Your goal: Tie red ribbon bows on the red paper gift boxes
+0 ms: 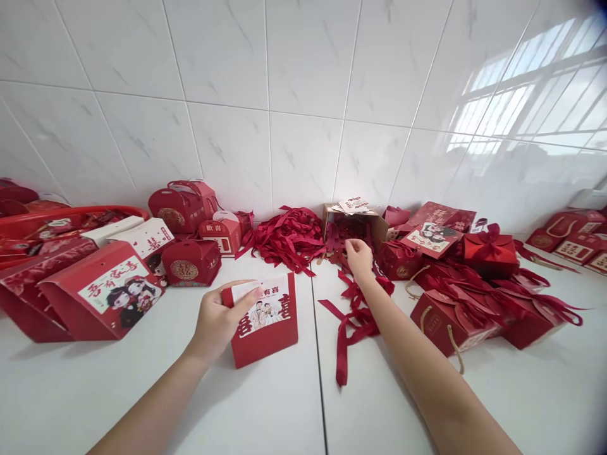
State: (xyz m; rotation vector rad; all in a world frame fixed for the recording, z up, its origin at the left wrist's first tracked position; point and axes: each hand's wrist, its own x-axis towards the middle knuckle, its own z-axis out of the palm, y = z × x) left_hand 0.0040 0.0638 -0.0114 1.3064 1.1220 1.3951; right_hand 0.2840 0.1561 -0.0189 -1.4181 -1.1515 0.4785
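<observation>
My left hand (220, 319) grips a red candy gift box (265, 344) by its upper left corner, thumb on the front. White paper with a cartoon couple and Chinese characters covers the upper part of its face. At the mouth of an open cardboard box (379, 229) is my right hand (359, 258), its fingers drawn together in a pinch. Whatever they hold, if anything, cannot be made out. Dark red cut-out pieces (348, 229) fill that cardboard box. Below my right hand, loose red ribbons (342, 354) trail over the white table.
A heap of red ribbons (287, 237) lies against the tiled wall. Larger red boxes (102, 297) and a red basket (95, 212) stand at left. Ribbon-tied boxes (490, 249) and rope-handled boxes (450, 319) crowd the right. A dark seam (318, 354) runs down the table.
</observation>
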